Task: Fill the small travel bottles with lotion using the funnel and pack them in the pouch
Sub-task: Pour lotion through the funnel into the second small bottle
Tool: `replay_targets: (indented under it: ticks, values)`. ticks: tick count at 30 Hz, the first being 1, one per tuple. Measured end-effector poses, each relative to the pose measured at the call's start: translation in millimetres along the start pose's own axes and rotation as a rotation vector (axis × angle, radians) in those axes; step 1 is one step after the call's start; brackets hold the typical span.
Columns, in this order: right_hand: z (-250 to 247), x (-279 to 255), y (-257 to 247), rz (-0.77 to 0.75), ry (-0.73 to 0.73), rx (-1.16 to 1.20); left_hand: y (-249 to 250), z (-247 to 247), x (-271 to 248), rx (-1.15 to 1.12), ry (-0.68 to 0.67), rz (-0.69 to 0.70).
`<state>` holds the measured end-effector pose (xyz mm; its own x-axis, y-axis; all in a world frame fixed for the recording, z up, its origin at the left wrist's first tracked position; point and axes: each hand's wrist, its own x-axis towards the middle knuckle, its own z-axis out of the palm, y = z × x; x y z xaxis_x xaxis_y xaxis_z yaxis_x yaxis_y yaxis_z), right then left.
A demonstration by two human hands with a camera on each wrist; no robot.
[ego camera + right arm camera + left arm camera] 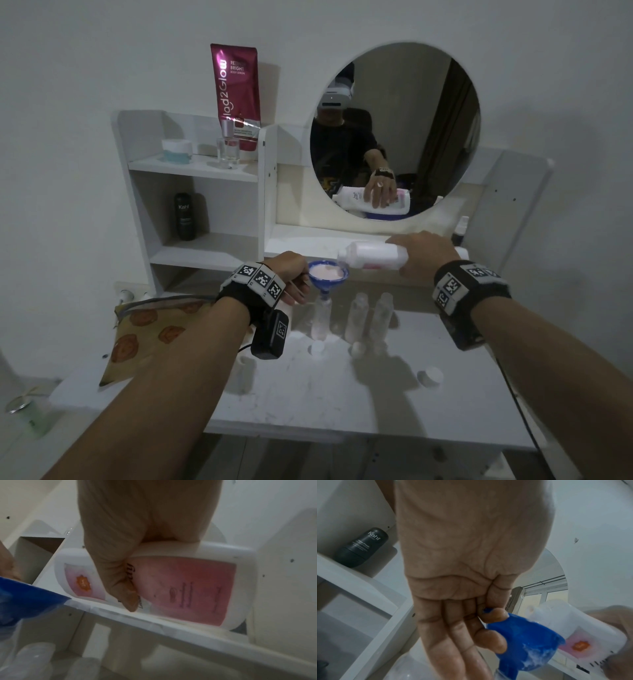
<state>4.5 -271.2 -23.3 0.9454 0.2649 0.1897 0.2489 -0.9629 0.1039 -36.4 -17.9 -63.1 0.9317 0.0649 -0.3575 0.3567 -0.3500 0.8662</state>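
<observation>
Your right hand (423,251) grasps the white, pink-labelled lotion bottle (375,255) lying level, mouth pointing left over the lotion-filled blue funnel (328,274), whose tab your left hand (291,275) pinches above a clear travel bottle (321,320).

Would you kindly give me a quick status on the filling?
Left hand pinches funnel on first travel bottle. Right hand tips lotion bottle over it; funnel nearly full. Two bottles wait uncapped. Nothing obstructing.
</observation>
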Motion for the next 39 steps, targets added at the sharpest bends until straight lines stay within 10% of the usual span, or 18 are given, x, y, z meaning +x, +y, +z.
replay_targets:
  ticks: [20,39]
  values:
    - [45.5,-44.9,57.3,0.348,0.131,1.117,0.4,3.4,2.1,0.053,0.029,0.008]
    - [97.6,-47.4,91.4,0.639,0.002,1.12,-2.8,-2.0,10.8,0.139,0.048,-0.009]
